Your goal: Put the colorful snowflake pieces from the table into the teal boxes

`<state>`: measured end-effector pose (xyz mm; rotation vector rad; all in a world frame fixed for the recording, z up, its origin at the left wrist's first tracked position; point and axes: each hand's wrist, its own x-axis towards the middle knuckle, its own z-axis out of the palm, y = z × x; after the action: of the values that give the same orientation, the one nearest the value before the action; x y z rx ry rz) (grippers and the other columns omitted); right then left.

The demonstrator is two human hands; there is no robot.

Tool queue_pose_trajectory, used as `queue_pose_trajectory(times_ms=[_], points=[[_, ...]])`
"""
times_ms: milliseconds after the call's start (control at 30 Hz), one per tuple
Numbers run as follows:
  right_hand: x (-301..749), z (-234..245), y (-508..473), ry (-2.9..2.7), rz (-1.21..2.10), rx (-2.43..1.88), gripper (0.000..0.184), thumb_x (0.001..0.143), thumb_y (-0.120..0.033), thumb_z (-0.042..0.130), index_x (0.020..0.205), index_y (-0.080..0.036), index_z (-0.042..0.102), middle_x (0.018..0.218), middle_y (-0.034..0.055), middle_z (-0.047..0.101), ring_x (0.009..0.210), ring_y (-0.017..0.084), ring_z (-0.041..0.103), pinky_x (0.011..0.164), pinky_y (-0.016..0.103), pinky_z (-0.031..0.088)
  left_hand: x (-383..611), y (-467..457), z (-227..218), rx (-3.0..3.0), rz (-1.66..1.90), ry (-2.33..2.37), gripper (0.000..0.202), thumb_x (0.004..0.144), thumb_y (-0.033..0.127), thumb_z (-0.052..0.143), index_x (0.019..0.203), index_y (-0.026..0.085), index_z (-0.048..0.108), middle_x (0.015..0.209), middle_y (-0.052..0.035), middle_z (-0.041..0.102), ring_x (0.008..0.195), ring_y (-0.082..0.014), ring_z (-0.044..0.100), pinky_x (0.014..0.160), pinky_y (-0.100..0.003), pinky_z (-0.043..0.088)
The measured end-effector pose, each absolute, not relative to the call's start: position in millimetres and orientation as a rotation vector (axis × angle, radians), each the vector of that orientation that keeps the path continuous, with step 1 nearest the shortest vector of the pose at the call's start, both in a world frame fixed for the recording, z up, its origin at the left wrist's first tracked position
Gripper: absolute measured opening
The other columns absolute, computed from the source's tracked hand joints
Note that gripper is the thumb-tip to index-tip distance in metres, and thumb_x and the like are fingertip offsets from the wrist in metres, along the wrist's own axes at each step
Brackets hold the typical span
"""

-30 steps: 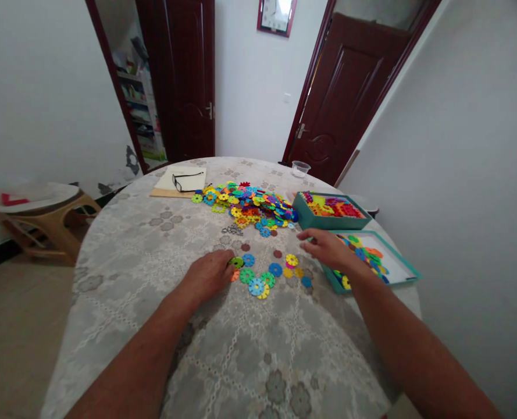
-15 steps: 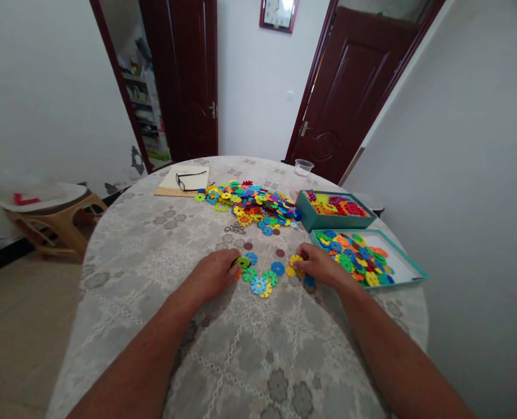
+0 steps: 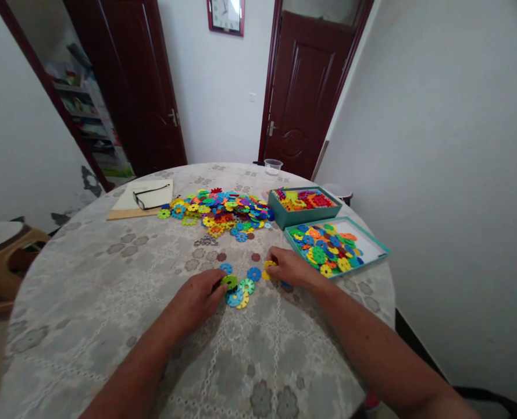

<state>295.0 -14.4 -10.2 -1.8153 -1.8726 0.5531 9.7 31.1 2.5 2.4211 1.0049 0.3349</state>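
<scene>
My left hand [image 3: 200, 298] is closed, thumb and finger pinching a lime-green notched plastic disc [image 3: 230, 282]. That disc hovers or rests over a cluster of flat discs; a light-blue disc [image 3: 234, 298], a green disc [image 3: 246, 286] and a yellow disc [image 3: 243, 301] show there. Just beyond lies a small blue disc [image 3: 225, 268]. My right hand [image 3: 289, 267] is also closed, its fingertips on a yellow disc [image 3: 269, 265]. Partly under that hand is a dark blue disc [image 3: 286, 285]. Between the hands a blue disc [image 3: 254, 274] lies flat.
Beyond my hands spreads a heap of colourful discs [image 3: 223, 208]. At right stand a teal box [image 3: 291, 218] of plastic pieces and its shallow lid [image 3: 369, 247] with more discs. Glasses [image 3: 142, 203] lie on a pad [image 3: 122, 201]. A clear cup [image 3: 273, 167] is at the back.
The view has turned to the right. My left hand has brought the lime-green disc rightward and nearer, over the disc cluster. My right hand stays at the yellow disc.
</scene>
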Motion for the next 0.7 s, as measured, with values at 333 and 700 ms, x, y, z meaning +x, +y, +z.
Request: queue_pose_trajectory(times_ms=[333, 700], points=[[241.8, -13.3, -21.6, -1.406, 1.103, -1.368, 0.017, 0.084, -0.027, 0.063, 0.1, -0.023, 0.066, 0.073, -0.0016, 0.066, 0.064, 0.015, 0.061, 0.062, 0.026, 0.049, 16.7, 24.7, -0.1, 2.341, 0.504, 0.994, 0.026, 0.101, 0.036, 0.048, 0.091, 0.02, 0.066, 0.083, -0.0026, 0.068, 0.078, -0.0181, 0.061, 0.072, -0.03, 0.044], [227.9, -20.3, -30.5, -0.988, 1.885, -0.942, 0.052, 0.07, -0.036, 0.092, 0.111, -0.018, 0.066, 0.095, 0.0045, 0.073, 0.075, 0.014, 0.07, 0.063, 0.024, 0.056, 27.6, 13.2, -13.2, 2.602, 0.591, 0.912, 0.024, 0.1, 0.031, 0.054, 0.112, 0.023, 0.074, 0.092, -0.0074, 0.07, 0.087, -0.0204, 0.065, 0.079, -0.031, 0.051]])
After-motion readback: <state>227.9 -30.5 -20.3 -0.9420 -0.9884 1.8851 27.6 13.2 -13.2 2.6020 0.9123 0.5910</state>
